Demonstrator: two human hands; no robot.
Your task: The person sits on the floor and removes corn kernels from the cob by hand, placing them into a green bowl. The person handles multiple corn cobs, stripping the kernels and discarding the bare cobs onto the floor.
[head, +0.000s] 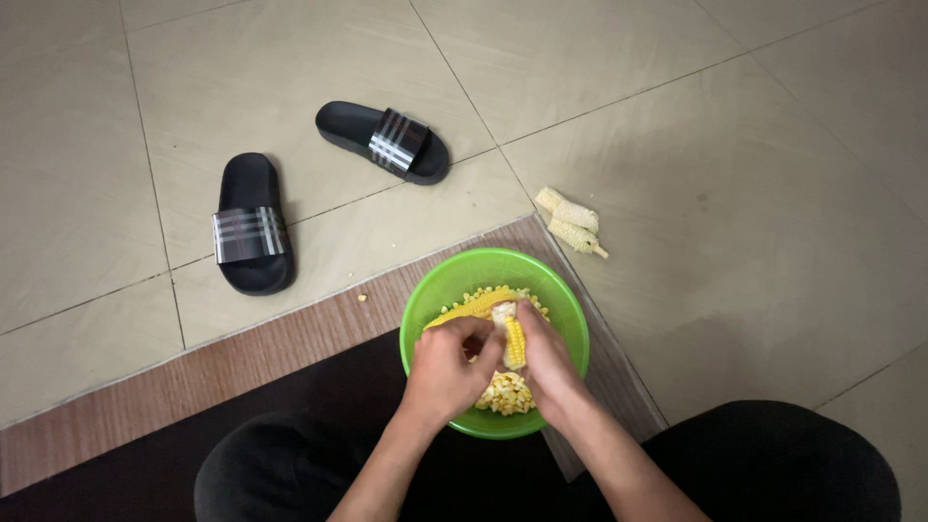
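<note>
A green plastic bowl point(454, 280) sits on a mat between my knees, with loose yellow corn kernels point(507, 394) and another corn cob point(474, 306) inside. Over the bowl I hold a partly stripped corn cob point(512, 333) upright. My right hand point(549, 362) grips the cob from the right. My left hand point(447, 372) presses against the cob's left side, thumb on the kernels.
Bare stripped cobs point(572, 222) lie on the tiled floor beyond the bowl, to the right. Two black slippers with grey striped straps point(253, 227) point(387, 140) lie further left. One stray kernel point(362, 299) lies on the tile. The brown mat point(242, 362) runs leftwards.
</note>
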